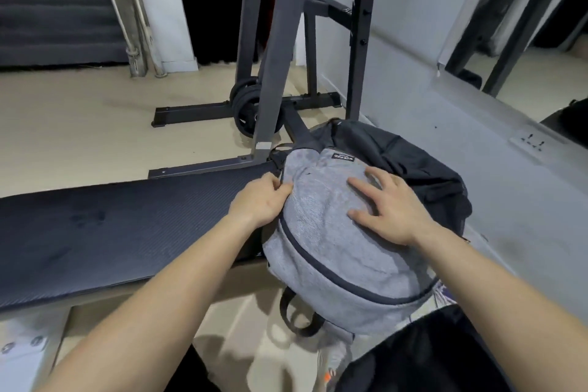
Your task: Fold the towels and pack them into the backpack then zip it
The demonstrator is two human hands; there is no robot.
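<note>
At the end of a black gym bench [111,232], a person's left hand [259,200] pinches the zipper [300,250] of a bulging grey backpack [327,232] while the right hand [386,204] presses flat on top, fingers spread.

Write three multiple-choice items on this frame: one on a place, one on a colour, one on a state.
1. The right hand rests on: A the bench pad; B the backpack; C the floor.
2. The backpack's front panel is: A red; B grey; C green.
3. The left hand is: A flat and open; B pinching at the backpack's zip line; C out of view.
Key: 1 B, its straight fingers lie spread on the fabric; 2 B, the panel is grey with a dark zip; 3 B, its fingertips are curled together at the zip's upper edge.
</note>
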